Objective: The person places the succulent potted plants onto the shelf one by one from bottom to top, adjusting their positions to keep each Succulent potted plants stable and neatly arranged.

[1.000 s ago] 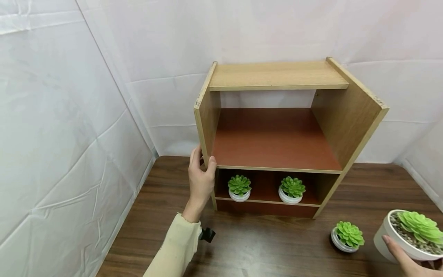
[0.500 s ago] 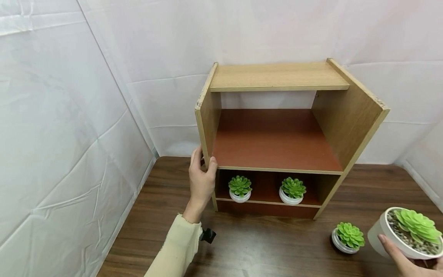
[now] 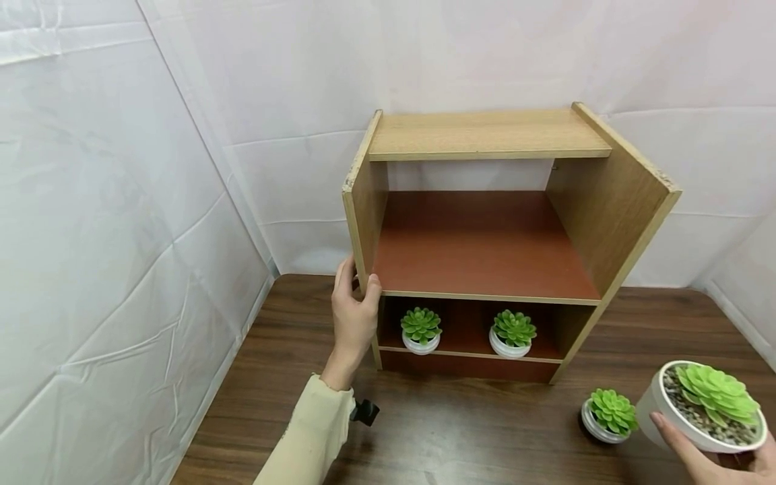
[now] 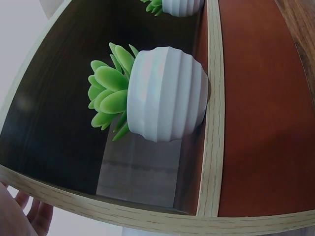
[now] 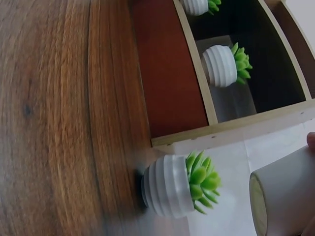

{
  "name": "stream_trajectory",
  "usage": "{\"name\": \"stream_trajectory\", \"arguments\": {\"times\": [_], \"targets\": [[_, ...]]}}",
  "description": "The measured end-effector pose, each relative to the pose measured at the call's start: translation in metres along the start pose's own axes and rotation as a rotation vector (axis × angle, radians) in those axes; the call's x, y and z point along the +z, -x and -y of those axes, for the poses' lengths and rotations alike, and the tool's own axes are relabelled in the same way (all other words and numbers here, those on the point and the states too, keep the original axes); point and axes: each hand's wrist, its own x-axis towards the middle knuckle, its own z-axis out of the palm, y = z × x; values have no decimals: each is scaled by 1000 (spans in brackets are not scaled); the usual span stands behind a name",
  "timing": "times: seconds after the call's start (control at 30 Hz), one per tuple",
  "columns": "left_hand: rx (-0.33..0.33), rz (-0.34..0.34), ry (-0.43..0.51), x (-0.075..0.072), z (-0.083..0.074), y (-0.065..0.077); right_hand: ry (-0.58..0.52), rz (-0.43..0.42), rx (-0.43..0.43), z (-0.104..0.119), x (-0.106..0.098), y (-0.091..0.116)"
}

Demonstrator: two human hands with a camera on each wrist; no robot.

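Note:
My left hand (image 3: 354, 316) grips the left side panel of a wooden shelf unit (image 3: 485, 296), thumb on its front edge and fingers behind. At the lower right, my right hand (image 3: 697, 458) holds a large white pot with a green succulent (image 3: 703, 407) above the table, tilted. Just left of it a small potted succulent (image 3: 608, 415) stands on the table. On the unit's lower shelf sit two more small succulents in ribbed white pots, a left one (image 3: 421, 330) and a right one (image 3: 512, 333). In the right wrist view the large pot's (image 5: 285, 196) underside edge shows.
The dark wooden table (image 3: 418, 431) reaches in front of and beside the unit. White cloth walls (image 3: 121, 202) stand behind and at both sides. The unit's upper red-brown shelf (image 3: 479, 242) lies under a narrow top board (image 3: 485, 131).
My right hand has moved left with the large potted succulent, bringing it closer to the small one on the table. The left hand stays on the side panel.

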Motion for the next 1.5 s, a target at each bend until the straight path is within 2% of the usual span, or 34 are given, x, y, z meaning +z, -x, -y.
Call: {"name": "stream_trajectory", "arguments": {"times": [0.03,0.17,0.3,0.37,0.47,0.53,0.57,0.6,0.63,0.7,0.8,0.87,0.93,1.0,1.13,1.23,1.4,1.5], "targets": [[1,-2,-1,0,0,0,117,-141,-32,2,7,1],[4,-8,-10,-1,0,0,110,-109,-62,9,13,5],[4,-5,-12,-1,1,0,56,-78,-38,15,15,7],[1,-2,-12,-1,1,0,87,-74,-20,15,16,8],[0,3,-10,-1,2,0,143,-63,37,14,16,6],[0,6,-7,-1,2,0,165,-66,107,12,15,3],[0,7,-5,-1,2,0,148,-64,147,10,14,1],[1,8,-5,-1,2,1,79,-22,191,9,11,-1],[-2,9,-4,-1,2,1,74,-7,211,8,10,-3],[-4,11,-3,-1,1,0,-10,63,240,6,6,-5],[-13,18,-1,0,1,0,3,119,206,6,7,-3],[-16,21,0,0,0,0,87,93,164,9,12,1],[-19,21,1,1,0,0,168,21,162,14,18,6],[-20,21,2,1,0,0,162,-12,176,18,24,9],[-18,24,-2,1,0,0,81,-61,200,25,34,15],[-15,26,-10,1,0,0,35,-84,168,26,41,22],[-14,30,-8,0,-1,0,50,-97,91,26,49,33],[-19,32,1,-1,0,0,-2,-74,38,26,50,36]]}}
